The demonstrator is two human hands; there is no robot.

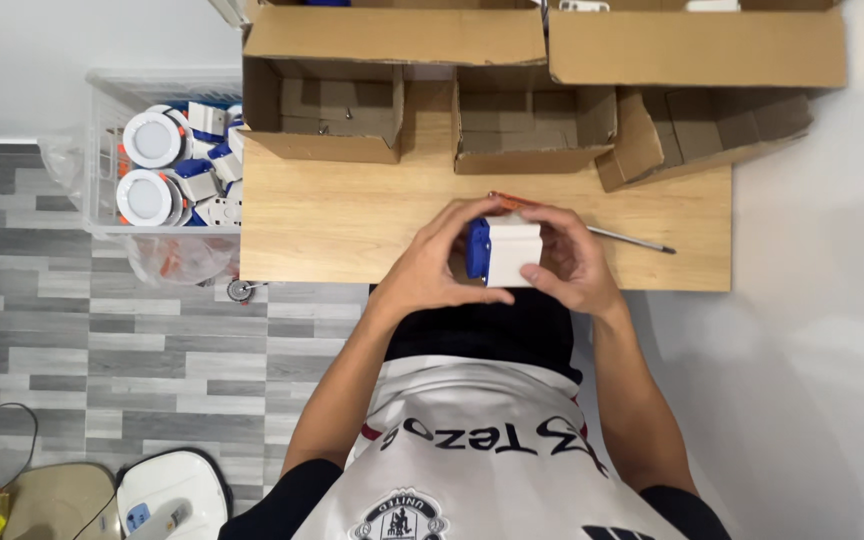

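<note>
Box (512,252) between both hands' fingers (472,212)

Three open cardboard boxes (527,125) on wooden table (352,215); clear bin (102,150) of round white fixtures (152,140) beside it.

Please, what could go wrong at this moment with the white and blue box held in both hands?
The white and blue box is held by the left hand and right hand over the table edge, so a slip may drop it to the floor. The screwdriver lies beside the right hand and could be knocked off.
</note>
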